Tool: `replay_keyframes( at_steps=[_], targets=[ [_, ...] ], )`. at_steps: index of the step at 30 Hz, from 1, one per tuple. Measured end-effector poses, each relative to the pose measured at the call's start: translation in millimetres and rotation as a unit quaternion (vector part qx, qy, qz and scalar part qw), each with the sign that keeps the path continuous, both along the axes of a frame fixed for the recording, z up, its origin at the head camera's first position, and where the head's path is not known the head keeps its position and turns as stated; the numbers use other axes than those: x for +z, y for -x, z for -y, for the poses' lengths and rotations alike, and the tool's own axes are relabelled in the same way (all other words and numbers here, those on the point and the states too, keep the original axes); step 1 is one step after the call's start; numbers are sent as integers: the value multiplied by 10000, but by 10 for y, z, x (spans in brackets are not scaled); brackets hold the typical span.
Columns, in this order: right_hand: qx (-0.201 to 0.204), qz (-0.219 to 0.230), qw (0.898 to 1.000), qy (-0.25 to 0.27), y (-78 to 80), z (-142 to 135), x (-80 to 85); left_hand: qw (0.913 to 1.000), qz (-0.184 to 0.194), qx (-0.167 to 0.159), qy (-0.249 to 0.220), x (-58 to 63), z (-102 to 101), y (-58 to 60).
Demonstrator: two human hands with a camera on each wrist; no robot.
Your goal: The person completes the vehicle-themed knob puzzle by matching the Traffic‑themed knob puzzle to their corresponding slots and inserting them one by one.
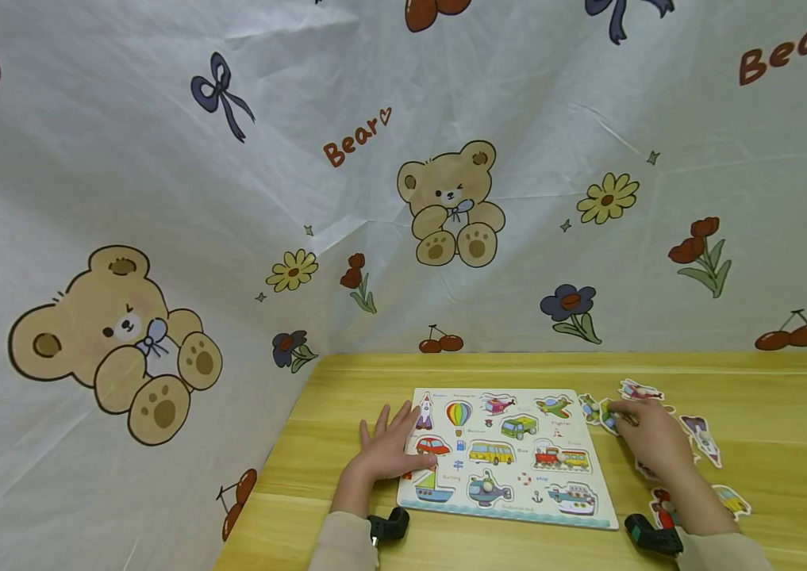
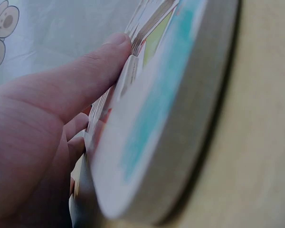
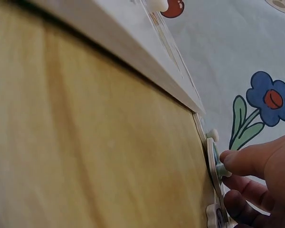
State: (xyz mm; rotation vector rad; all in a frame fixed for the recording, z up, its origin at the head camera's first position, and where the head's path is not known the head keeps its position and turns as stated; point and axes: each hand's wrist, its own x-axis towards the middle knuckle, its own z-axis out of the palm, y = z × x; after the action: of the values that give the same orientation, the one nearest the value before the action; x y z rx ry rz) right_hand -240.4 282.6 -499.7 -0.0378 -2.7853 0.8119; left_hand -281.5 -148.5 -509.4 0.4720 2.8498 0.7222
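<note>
A white wooden puzzle board [image 1: 460, 508] with pictured vehicles lies on the table. My left hand [image 1: 390, 446] rests at its left edge, fingers spread and the thumb [image 2: 92, 71] lying over the surface. Just past the board's right edge, my right hand [image 1: 659, 442] pinches the small knob of a flat puzzle piece [image 3: 213, 159] between thumb and fingers. This piece stands close to the tabletop, and its picture is mostly hidden by the hand. Beside it lies a green plane piece [image 1: 589, 408]. A submarine piece [image 1: 480, 493] with a knob sits in the board's lower middle.
Around the right hand lie more loose pieces: a helicopter [image 1: 640, 389], a rocket [image 1: 703, 441], a yellow bus [image 1: 734, 500] and a red piece [image 1: 662, 507] partly behind the wrist. A bear-patterned cloth [image 1: 517, 317] hangs behind and to the left of the wooden table [image 1: 789, 428].
</note>
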Motion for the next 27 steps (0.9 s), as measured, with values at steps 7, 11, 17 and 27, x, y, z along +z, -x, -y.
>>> replay_keyframes(
  at_steps=[7,11,17,27],
  targets=[
    [-52,92,9999,-62,11,-14,8,10000,4,19,3,0,-11,3],
    [-43,123,9999,-64,6,-17,13,10000,16,12,-37,5,-12,0],
    [-58,136,9999,-33,1,-4,31,10000,-8,8,-28,5,-6,7],
    [-75,121,9999,28,-11,19,33,10000,-25,-10,-1,-1,-1,4]
  ],
)
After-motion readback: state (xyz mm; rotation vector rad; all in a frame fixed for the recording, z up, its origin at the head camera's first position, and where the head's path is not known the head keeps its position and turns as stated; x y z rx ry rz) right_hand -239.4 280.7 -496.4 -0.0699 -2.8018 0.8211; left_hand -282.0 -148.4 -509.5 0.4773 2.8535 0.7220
